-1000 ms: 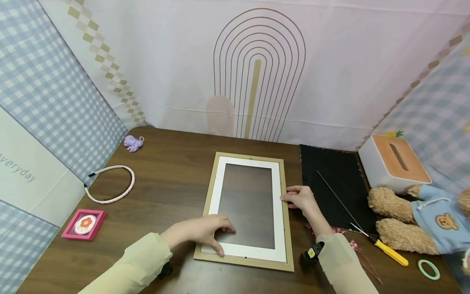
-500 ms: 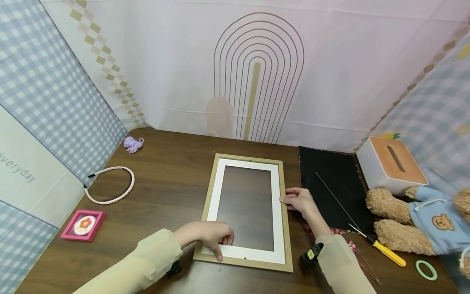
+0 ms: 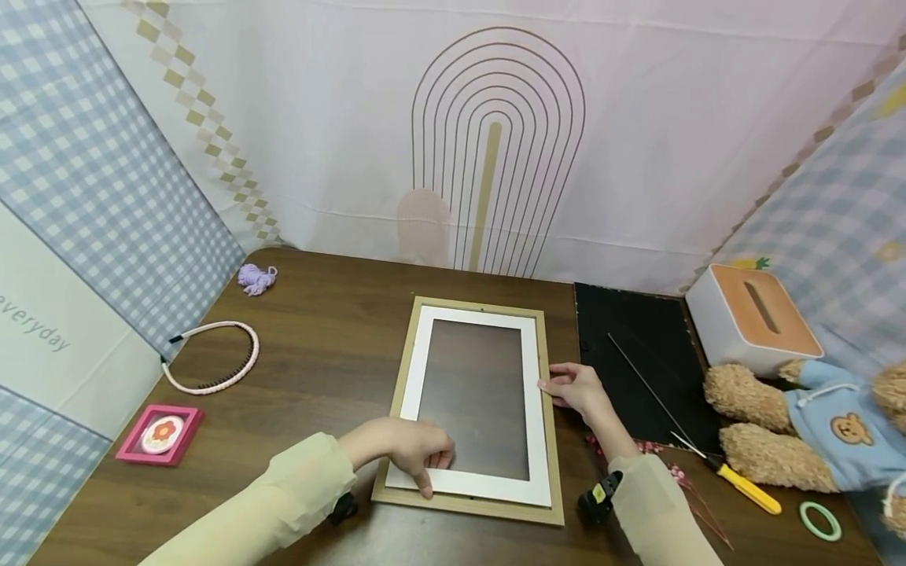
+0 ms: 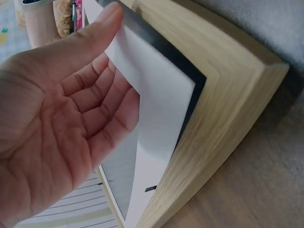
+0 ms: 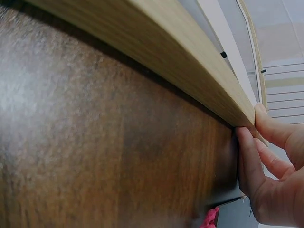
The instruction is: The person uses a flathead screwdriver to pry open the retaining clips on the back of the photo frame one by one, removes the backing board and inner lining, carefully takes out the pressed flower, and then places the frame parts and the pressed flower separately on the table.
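A light wooden picture frame [image 3: 495, 510] lies on the brown table, with a white mat board [image 3: 538, 440] set inside it around a see-through middle. At its near left corner, my left hand [image 3: 422, 450] pinches the mat board between the thumb at the outer edge and fingers curled at the inner opening. The left wrist view shows a dark gap between the mat corner [image 4: 171, 85] and the wood. My right hand [image 3: 576, 387] grips the frame's right side, thumb on top and fingers against the outer side.
To the right lie a black board [image 3: 637, 393] with a thin rod on it, pink dried flowers [image 3: 675, 473], a yellow-handled screwdriver [image 3: 750, 489], a green ring [image 3: 820, 521], a teddy bear [image 3: 771, 456] and a tissue box [image 3: 750, 322]. At left are a headband [image 3: 256, 346], pink box [image 3: 160, 435] and purple yarn [image 3: 256, 279].
My left hand's fingers have curled from loosely spread to pinching the mat board, whose near edge has shifted slightly off the frame's lower rail. The right hand keeps its hold.
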### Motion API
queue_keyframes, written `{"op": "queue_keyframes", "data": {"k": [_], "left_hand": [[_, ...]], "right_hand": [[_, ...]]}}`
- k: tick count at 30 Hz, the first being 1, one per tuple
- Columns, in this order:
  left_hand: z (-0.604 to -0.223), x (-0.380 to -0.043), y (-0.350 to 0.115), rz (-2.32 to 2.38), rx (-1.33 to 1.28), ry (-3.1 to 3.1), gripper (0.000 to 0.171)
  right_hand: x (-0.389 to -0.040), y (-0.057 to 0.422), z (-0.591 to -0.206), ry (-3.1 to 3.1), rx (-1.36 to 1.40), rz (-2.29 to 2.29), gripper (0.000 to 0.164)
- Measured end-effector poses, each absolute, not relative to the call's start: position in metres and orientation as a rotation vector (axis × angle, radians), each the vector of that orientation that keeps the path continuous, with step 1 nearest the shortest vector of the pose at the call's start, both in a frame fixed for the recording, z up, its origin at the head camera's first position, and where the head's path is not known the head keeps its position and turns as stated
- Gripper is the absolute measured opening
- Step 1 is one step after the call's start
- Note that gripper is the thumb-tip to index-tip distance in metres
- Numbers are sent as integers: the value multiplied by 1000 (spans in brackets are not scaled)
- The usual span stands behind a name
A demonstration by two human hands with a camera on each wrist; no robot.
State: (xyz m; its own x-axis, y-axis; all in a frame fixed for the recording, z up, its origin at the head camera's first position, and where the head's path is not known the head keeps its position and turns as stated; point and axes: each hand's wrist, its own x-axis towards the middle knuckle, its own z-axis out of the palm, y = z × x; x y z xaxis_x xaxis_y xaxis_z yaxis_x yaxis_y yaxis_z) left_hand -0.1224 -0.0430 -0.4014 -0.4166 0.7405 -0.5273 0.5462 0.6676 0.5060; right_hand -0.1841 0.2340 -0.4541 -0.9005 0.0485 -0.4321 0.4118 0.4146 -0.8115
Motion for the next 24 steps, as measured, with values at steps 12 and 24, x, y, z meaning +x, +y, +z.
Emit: {"op": "queue_keyframes", "data": {"k": [12, 24], "left_hand": [[-394, -121, -57, 562, 1088, 2171, 24], [-413, -102, -82, 667, 1103, 2514, 22]], "right_hand": [[-185, 235, -455, 2328, 389, -1490, 50], [-183, 234, -457, 2328, 413, -1483, 48]]}}
